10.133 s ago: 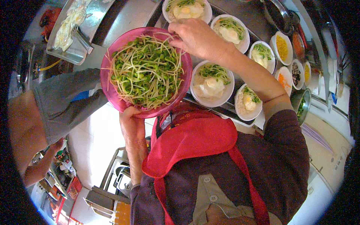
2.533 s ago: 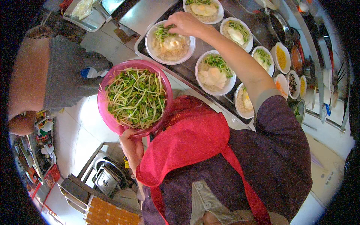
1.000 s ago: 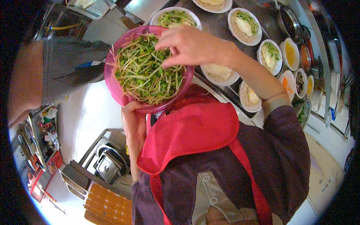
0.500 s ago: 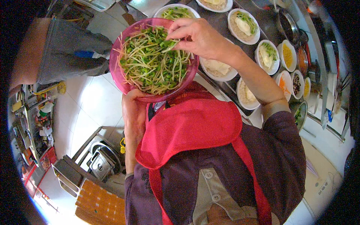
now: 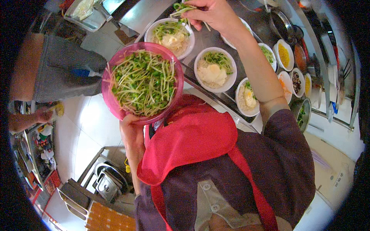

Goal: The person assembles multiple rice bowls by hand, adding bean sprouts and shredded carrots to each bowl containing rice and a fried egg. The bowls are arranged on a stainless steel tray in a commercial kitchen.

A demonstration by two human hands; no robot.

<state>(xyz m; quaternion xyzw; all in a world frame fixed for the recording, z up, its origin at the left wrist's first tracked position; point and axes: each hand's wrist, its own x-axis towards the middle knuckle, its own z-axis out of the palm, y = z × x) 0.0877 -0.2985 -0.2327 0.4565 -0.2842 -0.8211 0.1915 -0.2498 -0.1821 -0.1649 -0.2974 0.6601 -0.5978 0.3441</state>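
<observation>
My left hand [image 5: 132,131] grips a pink see-through bowl [image 5: 179,82] at its near rim, fingers partly hidden underneath. Long pale-stemmed green sprouts [image 5: 142,79] fill it. Up at the top edge, my right hand [image 5: 208,14] pinches a small bunch of sprouts [image 5: 184,9], some stems dangling. Just below that hand is a white bowl [image 5: 191,45] of rice, a creamy white topping and sprouts. Another white bowl [image 5: 232,79] with similar contents stands nearer me, right of the pink bowl. A third white bowl [image 5: 238,104] sits beside my right forearm.
Small bowls of yellow shreds [image 5: 284,56], dark bits [image 5: 296,82] and orange shreds [image 5: 285,87] line the right side, near a dark pan [image 5: 280,24] and a metal bowl [image 5: 308,115] with greens. At left stands another person [image 5: 65,69], one hand [image 5: 44,114] low.
My right hand has left the pink bowl and moved up and right with a pinch of sprouts. The pink bowl has shifted left and nearer me. The other person's hand has come into view.
</observation>
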